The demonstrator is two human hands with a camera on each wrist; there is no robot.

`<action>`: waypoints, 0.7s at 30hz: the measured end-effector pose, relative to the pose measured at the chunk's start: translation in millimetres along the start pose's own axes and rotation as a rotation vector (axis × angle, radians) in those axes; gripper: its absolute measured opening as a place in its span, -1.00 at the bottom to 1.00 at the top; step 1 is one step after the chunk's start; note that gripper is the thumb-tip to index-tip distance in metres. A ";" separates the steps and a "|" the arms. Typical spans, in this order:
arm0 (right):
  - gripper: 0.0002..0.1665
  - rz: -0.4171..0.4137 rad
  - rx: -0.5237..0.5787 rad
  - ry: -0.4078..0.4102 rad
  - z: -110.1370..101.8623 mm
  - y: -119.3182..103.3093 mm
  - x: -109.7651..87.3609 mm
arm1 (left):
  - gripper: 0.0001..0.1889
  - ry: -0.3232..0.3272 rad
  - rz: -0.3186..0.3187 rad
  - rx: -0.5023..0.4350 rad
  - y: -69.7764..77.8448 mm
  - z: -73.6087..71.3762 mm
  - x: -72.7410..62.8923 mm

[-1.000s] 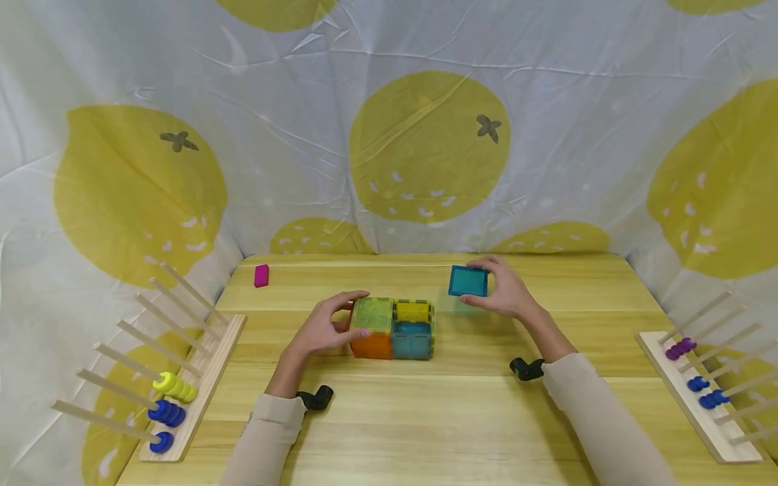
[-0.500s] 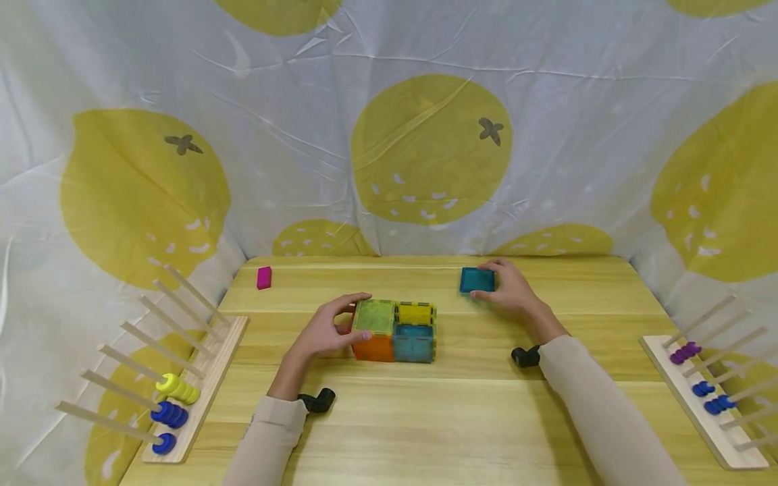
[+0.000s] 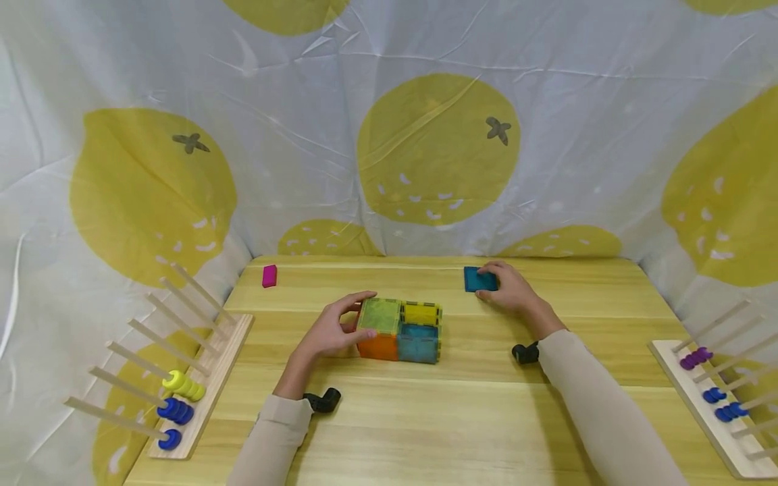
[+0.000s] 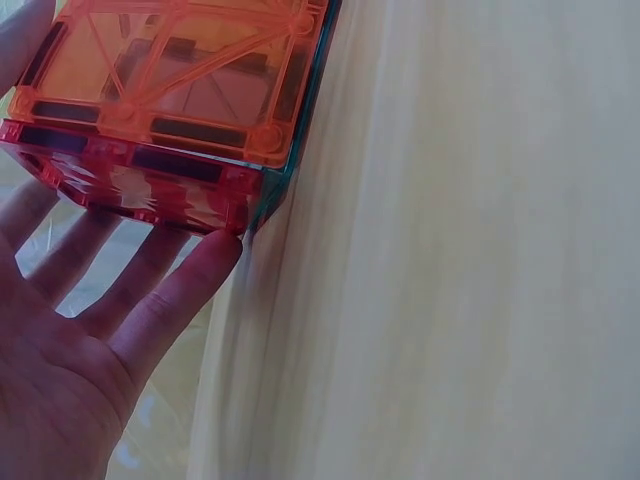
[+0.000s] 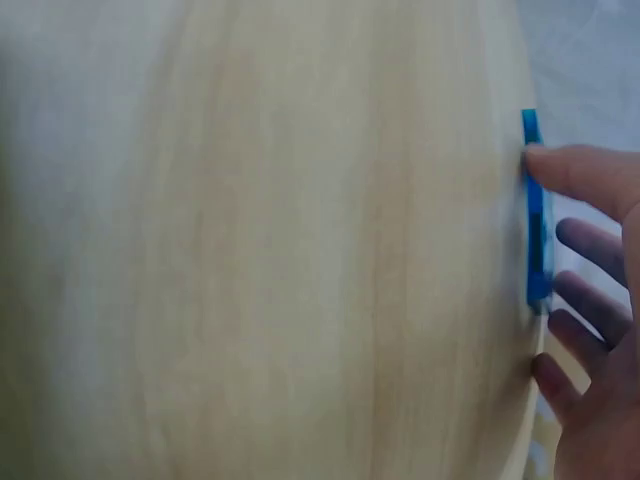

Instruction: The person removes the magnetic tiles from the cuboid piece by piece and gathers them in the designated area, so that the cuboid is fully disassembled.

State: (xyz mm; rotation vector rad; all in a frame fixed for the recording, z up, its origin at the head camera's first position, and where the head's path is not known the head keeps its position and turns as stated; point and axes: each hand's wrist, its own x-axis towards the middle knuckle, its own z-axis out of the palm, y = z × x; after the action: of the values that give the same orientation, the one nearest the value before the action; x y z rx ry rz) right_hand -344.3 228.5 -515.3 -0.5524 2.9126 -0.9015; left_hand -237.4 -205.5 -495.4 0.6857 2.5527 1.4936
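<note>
On the tabletop (image 3: pixel 413 425), gripping the tile block (image 3: pixel 389 325) with left hand (image 3: pixel 330 329), holding a blue tile (image 3: pixel 475 279) in right hand (image 3: pixel 514 291).

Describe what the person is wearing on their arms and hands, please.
Long, plain pale-beige sleeves: left sleeve, right sleeve, both ending near the wrist. The left hand and right hand are ungloved. A small, angular black device juts inward at the left wrist and right wrist; I can't make out any cables.

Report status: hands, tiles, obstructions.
Left hand holds translucent multicoloured plastic box. Right hand touches blue square plastic tile, flat on wooden table. Magenta rectangular block far left, out of the way.
</note>
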 end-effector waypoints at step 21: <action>-0.14 -0.122 0.304 0.047 -8.9 -51.5 -73.3 | -0.26 0.031 -0.006 0.003 2.4 2.5 1.7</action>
State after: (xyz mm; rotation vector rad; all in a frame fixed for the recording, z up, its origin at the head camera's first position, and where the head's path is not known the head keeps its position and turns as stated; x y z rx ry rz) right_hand -260.5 219.2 -484.0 -0.6970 2.7263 -1.3574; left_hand -237.4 -201.8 -494.4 0.6602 2.5781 1.5108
